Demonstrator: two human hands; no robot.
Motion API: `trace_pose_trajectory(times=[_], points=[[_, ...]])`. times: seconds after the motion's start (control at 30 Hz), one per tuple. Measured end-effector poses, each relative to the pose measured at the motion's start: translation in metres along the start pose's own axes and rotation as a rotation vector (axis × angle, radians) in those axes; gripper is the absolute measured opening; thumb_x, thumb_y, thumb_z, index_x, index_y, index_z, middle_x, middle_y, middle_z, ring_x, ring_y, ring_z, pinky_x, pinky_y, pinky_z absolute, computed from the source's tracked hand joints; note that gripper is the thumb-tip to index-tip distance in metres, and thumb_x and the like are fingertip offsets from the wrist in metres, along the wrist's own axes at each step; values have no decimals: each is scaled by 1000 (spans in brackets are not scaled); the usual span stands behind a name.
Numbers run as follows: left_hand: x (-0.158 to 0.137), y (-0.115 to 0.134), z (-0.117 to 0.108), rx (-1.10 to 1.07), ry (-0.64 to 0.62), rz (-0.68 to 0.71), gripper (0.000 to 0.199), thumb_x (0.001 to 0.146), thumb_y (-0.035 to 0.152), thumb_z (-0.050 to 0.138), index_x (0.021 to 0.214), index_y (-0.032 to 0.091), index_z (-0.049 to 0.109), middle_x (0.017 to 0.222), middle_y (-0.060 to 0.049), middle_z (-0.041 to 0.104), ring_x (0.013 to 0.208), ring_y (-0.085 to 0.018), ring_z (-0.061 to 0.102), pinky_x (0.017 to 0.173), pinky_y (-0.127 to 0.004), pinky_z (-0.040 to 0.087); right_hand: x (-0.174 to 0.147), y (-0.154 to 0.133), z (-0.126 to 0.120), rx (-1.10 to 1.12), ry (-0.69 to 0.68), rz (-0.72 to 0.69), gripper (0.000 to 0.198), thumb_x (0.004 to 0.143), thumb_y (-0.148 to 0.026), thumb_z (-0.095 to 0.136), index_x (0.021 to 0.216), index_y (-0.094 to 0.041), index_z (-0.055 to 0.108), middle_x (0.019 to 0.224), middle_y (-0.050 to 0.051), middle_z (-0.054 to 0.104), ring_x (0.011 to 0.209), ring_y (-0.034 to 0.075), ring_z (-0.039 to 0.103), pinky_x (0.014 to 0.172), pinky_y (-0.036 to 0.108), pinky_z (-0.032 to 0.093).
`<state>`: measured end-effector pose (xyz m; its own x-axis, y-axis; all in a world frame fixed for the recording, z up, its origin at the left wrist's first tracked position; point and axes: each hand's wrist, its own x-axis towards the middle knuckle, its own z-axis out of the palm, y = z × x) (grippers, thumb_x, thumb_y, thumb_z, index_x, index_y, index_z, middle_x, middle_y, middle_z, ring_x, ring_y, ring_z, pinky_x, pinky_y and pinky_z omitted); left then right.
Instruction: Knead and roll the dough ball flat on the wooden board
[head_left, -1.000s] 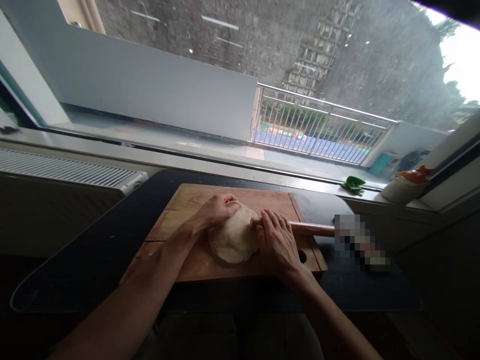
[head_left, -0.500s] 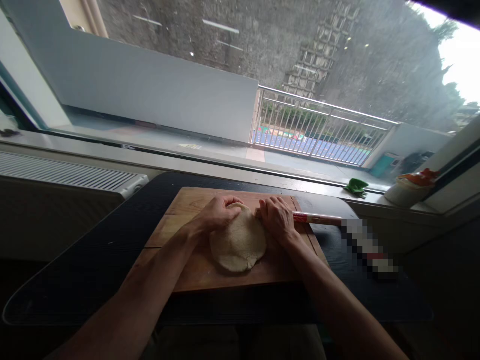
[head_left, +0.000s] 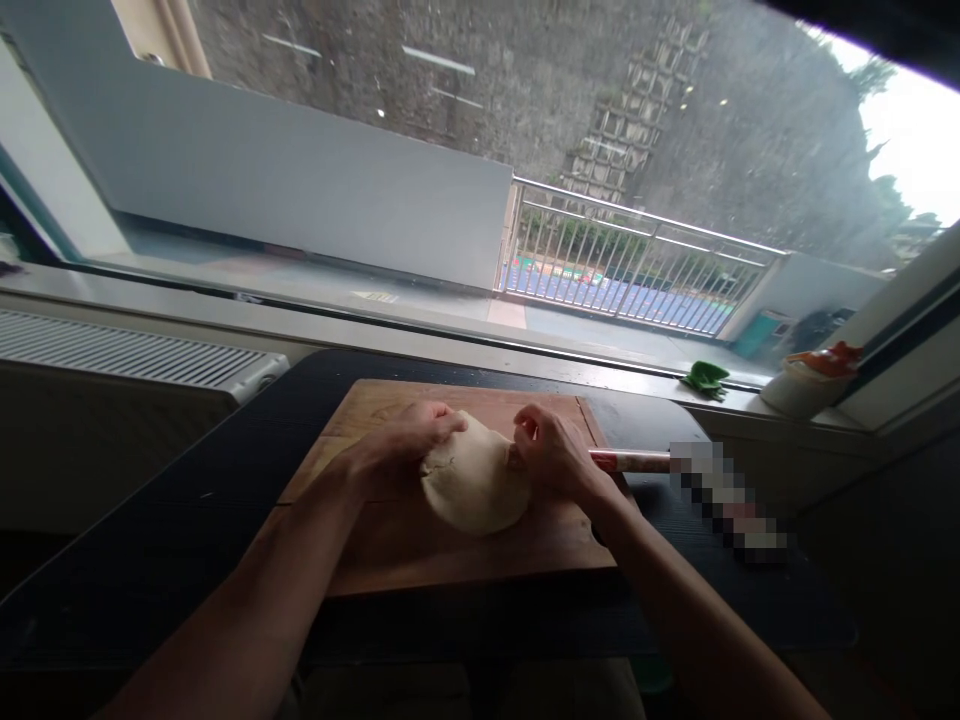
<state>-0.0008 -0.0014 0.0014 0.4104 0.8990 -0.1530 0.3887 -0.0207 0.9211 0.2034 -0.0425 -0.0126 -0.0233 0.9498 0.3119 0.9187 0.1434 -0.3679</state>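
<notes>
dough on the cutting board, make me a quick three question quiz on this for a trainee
1. True or false: the rolling pin sticks out to the right of the dough.
2. The left hand is touching the: a) radiator b) dough c) railing
3. Fill in: the cutting board lies on the black ____.

Key: 1 true; 2 b; 3 table.

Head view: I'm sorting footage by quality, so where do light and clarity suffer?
Head view: sky blown white; head view: glare at the far right of the table, its near edge dark; head view: pixelation hides something beside the right end of the rod.
</notes>
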Motion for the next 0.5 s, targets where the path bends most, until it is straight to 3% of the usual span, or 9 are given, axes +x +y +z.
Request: trace_pose_trajectory(times=[0.1,0.23,0.4,0.5], points=[[1,0,2,23,-98,25,27,67,41,53,71,14,59,61,-1,56,51,-11,47,44,-21,32,25,-3,11,124,-1,77,29,83,-32,40,107,-23,53,95,2,60,83,14,54,69,23,38],[-3,0,6,-8,-81,79,23,67,35,52,77,15,59,65,0,58,54,-11,50,45,-20,33,52,-7,20,2,5,187,35,83,-28,36,113,-18,50,108,10,54,99,21,48,83,31,36],[-4,-2,10,33,40,129,27,67,39,53,78,15,60,65,0,57,55,-11,50,44,-20,34,23,-11,19,-42,3,125,39,85,-27,31,120,-21,46,115,9,49,108,22,42,90,35,32],[0,-4,13,60,17,131,29,67,41,53,78,14,61,67,-1,60,58,-13,53,46,-20,36,3,-15,16,-66,29,83,39,86,-29,29,122,-22,44,120,8,47,112,22,38,93,35,29]])
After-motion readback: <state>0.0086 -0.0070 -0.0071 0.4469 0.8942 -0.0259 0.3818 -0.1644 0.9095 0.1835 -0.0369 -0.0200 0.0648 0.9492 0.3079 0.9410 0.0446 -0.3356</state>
